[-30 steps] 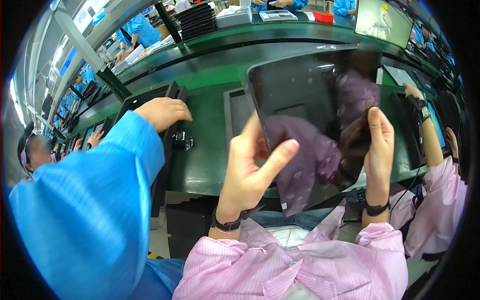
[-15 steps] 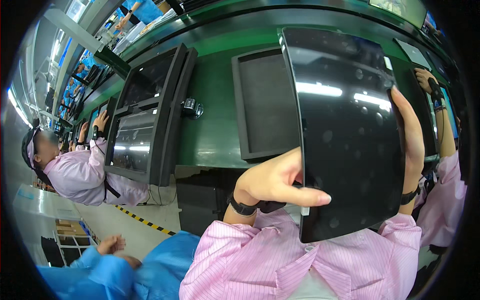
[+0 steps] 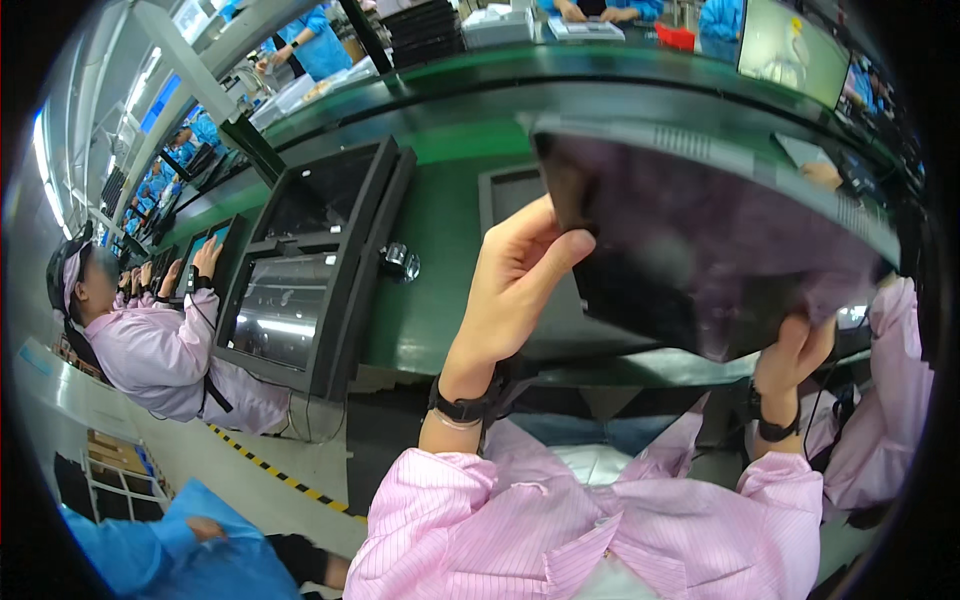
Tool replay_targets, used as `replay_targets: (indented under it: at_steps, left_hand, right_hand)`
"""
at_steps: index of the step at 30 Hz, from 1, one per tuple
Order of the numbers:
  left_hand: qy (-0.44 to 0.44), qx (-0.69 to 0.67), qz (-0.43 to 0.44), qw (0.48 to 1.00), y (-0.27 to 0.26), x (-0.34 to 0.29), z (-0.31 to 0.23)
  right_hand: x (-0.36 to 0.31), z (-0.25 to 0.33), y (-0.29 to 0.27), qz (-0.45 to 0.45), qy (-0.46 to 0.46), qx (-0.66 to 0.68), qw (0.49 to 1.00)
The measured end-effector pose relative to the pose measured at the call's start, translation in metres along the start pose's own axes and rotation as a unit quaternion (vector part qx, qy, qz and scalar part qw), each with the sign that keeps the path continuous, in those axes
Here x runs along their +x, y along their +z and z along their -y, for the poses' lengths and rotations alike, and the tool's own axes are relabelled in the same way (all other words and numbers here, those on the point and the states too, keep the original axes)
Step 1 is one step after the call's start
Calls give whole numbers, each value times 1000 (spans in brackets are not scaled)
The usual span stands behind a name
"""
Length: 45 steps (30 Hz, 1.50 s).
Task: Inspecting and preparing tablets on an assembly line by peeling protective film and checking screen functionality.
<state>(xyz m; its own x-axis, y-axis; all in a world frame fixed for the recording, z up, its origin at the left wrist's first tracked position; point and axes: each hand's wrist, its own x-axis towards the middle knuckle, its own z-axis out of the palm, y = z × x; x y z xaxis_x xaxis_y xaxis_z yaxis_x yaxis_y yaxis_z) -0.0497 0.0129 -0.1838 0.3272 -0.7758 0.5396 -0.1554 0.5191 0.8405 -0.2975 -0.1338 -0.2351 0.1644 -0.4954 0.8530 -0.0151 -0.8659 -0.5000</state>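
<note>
A glossy black display panel (image 3: 690,240) hangs tilted in front of me above the green bench, its face blurred and reflecting pink. A thin silver-grey edge with small slots runs along its far side. My left hand (image 3: 515,285) is closed on its left end, thumb on the near face and fingers partly hidden behind. At the lower right edge, my right hand (image 3: 790,355) pinches the panel, with some fingers out of sight. Behind the panel lies a dark grey foam tray (image 3: 497,200), mostly covered by it.
To the left, stacked dark frames (image 3: 345,290) hold two glossy black panels. A small shiny metal object (image 3: 400,262) sits beside them on the green bench (image 3: 435,310). Co-workers in pink stand left and right; one in blue (image 3: 170,545) is at lower left. A monitor (image 3: 795,50) stands far right.
The panel has gone from standing upright lengthwise to lying tilted and wider across, farther from my chest. My left hand has moved up to its left end; the right hand is lower.
</note>
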Motion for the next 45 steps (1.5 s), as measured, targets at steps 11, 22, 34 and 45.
replay_targets:
  at_steps: [11,22,34,45]
  left_hand:
    - [56,-15,34,998,-12,-9,12]
    - [-249,-291,128,915,-19,-36,8]
    - [-215,-586,76,778,-12,-40,-9]
    - [-336,-733,13,592,-8,-28,-20]
  right_hand:
    - [11,-8,19,94,-253,114,956]
    - [63,-8,43,139,332,348,866]
    - [38,1,31,335,150,188,911]
    - [45,-19,58,96,725,636,246]
